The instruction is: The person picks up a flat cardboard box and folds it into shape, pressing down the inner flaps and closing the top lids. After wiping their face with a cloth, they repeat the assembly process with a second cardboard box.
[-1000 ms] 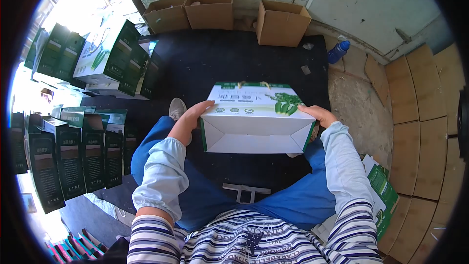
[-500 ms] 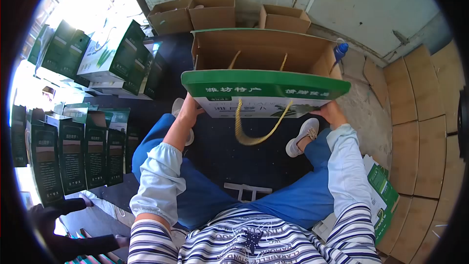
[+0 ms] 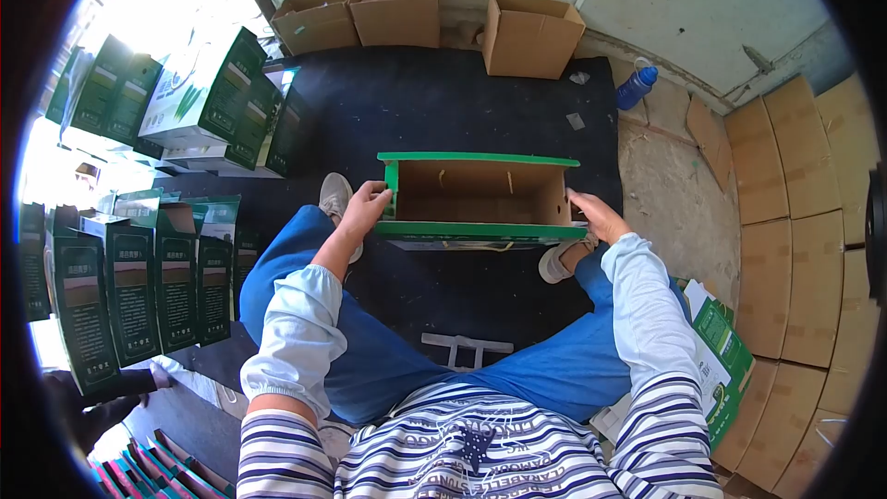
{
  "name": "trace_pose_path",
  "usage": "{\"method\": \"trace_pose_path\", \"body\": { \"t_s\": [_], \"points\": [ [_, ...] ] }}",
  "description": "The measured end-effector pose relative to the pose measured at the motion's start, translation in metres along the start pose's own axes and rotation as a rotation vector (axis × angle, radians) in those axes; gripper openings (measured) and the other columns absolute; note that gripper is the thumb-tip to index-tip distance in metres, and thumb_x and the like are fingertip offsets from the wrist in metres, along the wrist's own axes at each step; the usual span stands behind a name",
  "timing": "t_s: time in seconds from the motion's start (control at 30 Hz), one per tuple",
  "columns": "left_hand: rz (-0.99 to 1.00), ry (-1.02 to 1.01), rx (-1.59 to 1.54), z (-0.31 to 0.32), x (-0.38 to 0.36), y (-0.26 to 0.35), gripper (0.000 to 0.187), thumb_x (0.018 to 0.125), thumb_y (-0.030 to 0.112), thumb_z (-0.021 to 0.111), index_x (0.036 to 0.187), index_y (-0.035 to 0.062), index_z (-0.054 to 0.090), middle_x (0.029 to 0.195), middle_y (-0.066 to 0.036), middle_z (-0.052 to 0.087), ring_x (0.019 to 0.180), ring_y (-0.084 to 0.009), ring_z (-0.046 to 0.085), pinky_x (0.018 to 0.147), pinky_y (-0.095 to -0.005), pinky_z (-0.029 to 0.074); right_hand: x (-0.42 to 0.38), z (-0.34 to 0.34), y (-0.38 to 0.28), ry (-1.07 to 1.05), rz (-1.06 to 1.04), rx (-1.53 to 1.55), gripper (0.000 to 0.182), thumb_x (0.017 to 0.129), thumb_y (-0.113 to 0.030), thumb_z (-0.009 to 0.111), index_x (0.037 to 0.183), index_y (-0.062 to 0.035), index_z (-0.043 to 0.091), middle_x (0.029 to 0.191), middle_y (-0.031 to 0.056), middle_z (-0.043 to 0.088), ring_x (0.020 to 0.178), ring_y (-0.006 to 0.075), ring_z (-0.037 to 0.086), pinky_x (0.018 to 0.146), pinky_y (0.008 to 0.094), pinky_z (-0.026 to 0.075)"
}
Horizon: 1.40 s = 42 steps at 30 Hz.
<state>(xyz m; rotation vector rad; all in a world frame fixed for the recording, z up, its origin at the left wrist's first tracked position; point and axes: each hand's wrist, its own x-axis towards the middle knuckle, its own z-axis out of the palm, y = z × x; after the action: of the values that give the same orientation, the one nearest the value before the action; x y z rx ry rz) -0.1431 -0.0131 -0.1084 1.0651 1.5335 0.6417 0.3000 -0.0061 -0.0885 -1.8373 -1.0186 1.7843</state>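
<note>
A green-edged cardboard gift box (image 3: 480, 229) is on the black mat between my feet, its top open and its brown inside facing me. Two cord handle ends show on its far inner wall. My left hand (image 3: 363, 210) grips the box's left end, fingers at the green edge. At the right end, my right hand (image 3: 599, 214) has its fingers closed against the side wall, with the thumb partly hidden. Nothing is visible inside the box.
Brown cartons (image 3: 531, 35) stand along the back wall. A blue bottle (image 3: 637, 88) is beyond the black mat (image 3: 434, 102). Finished-looking green boxes (image 3: 176, 291) line the left. Stacked cartons (image 3: 767, 286) rise at the right, near a flattened green-white box (image 3: 721, 360). Another person's dark sleeve (image 3: 102, 407) shows lower left.
The box has come down and away from the camera onto the mat, and its open top now faces up. Both hands have moved from its lower sides to its two ends.
</note>
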Motion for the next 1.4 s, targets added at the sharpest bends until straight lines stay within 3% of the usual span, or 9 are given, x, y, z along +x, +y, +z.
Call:
{"method": "trace_pose_path", "body": {
  "t_s": [0.27, 0.53, 0.63, 0.73, 0.87, 1.0, 1.13, 1.23, 1.4],
  "points": [
    [0.206, 0.071, 0.729, 0.005, 0.000, 0.019, 0.067, 0.076, 0.036, 0.073, 0.131, 0.0103, 0.046, 0.104, -0.022, 0.061, 0.093, -0.0346, 0.062, 0.082, -0.0403, 0.049, 0.006, 0.022, -0.011, 0.310, -0.283, -0.646, 0.067, 0.078, -0.046, 0.068, 0.123, -0.0002, 0.049, 0.093, 0.0197, 0.065, 0.086, 0.0316, 0.064, 0.079, 0.0374, 0.049],
    [0.381, -0.091, 0.959, 0.000, 0.022, 0.001, 0.094, 0.072, 0.030, 0.076, 0.146, 0.0132, 0.020, 0.104, -0.023, 0.060, 0.096, -0.0374, 0.061, 0.080, -0.0442, 0.049, 0.026, 0.015, -0.007, 0.070, -0.254, -0.870, 0.073, 0.083, -0.034, 0.063, 0.141, -0.0021, 0.032, 0.103, 0.0262, 0.061, 0.094, 0.0382, 0.061, 0.086, 0.0403, 0.047],
    [0.340, -0.064, 1.068, 0.007, 0.015, 0.007, 0.095, 0.073, 0.029, 0.075, 0.147, 0.0145, 0.018, 0.101, -0.021, 0.061, 0.092, -0.0379, 0.062, 0.077, -0.0442, 0.050, 0.024, 0.012, -0.006, 0.061, -0.227, -0.896, 0.071, 0.086, -0.028, 0.060, 0.144, -0.0031, 0.027, 0.102, 0.0215, 0.062, 0.087, 0.0299, 0.064, 0.074, 0.0369, 0.050],
    [0.361, -0.040, 1.052, 0.004, 0.012, 0.006, 0.092, 0.073, 0.030, 0.075, 0.146, 0.0166, 0.021, 0.100, -0.020, 0.062, 0.091, -0.0374, 0.063, 0.076, -0.0439, 0.050, 0.012, 0.012, -0.015, 0.009, -0.130, -0.522, 0.064, 0.089, -0.019, 0.056, 0.144, -0.0025, 0.027, 0.092, 0.0125, 0.061, 0.076, 0.0171, 0.063, 0.065, 0.0298, 0.052],
    [0.366, -0.071, 0.956, -0.003, 0.004, 0.012, 0.083, 0.075, 0.031, 0.073, 0.144, 0.0165, 0.028, 0.101, -0.020, 0.062, 0.094, -0.0361, 0.062, 0.079, -0.0444, 0.049, -0.007, 0.011, -0.021, 0.060, -0.116, -0.499, 0.053, 0.092, -0.019, 0.052, 0.140, -0.0047, 0.035, 0.099, 0.0129, 0.062, 0.081, 0.0169, 0.063, 0.067, 0.0293, 0.053],
    [0.375, -0.109, 0.902, -0.008, -0.004, 0.027, 0.066, 0.078, 0.030, 0.070, 0.136, 0.0127, 0.042, 0.101, -0.021, 0.063, 0.095, -0.0367, 0.062, 0.080, -0.0437, 0.049, -0.017, 0.013, -0.025, 0.074, -0.169, -0.735, 0.046, 0.093, -0.023, 0.050, 0.134, -0.0035, 0.045, 0.105, 0.0140, 0.063, 0.084, 0.0191, 0.064, 0.070, 0.0306, 0.052],
    [0.236, -0.111, 0.626, -0.009, -0.006, 0.041, 0.048, 0.082, 0.031, 0.067, 0.122, 0.0069, 0.057, 0.097, -0.023, 0.064, 0.095, -0.0376, 0.062, 0.081, -0.0417, 0.049, -0.026, 0.009, -0.025, 0.054, -0.254, -0.807, 0.050, 0.093, -0.038, 0.048, 0.128, -0.0020, 0.051, 0.122, 0.0205, 0.058, 0.112, 0.0322, 0.055, 0.095, 0.0367, 0.042],
    [0.283, -0.076, 0.607, -0.006, -0.003, 0.043, 0.051, 0.087, 0.043, 0.059, 0.118, 0.0028, 0.059, 0.098, -0.024, 0.064, 0.095, -0.0376, 0.062, 0.084, -0.0416, 0.048, -0.043, 0.008, -0.035, -0.046, -0.187, -0.676, 0.071, 0.085, -0.057, 0.054, 0.132, -0.0031, 0.049, 0.132, 0.0201, 0.051, 0.123, 0.0320, 0.048, 0.102, 0.0374, 0.037],
    [0.221, -0.108, 0.716, 0.006, -0.025, 0.064, 0.062, 0.086, 0.055, 0.054, 0.117, 0.0022, 0.060, 0.121, -0.024, 0.054, 0.114, -0.0362, 0.053, 0.095, -0.0420, 0.042, -0.061, 0.012, -0.042, -0.227, -0.239, -0.877, 0.089, 0.074, -0.063, 0.063, 0.137, -0.0033, 0.043, 0.139, 0.0222, 0.041, 0.127, 0.0355, 0.042, 0.105, 0.0381, 0.034]
  ]
}}
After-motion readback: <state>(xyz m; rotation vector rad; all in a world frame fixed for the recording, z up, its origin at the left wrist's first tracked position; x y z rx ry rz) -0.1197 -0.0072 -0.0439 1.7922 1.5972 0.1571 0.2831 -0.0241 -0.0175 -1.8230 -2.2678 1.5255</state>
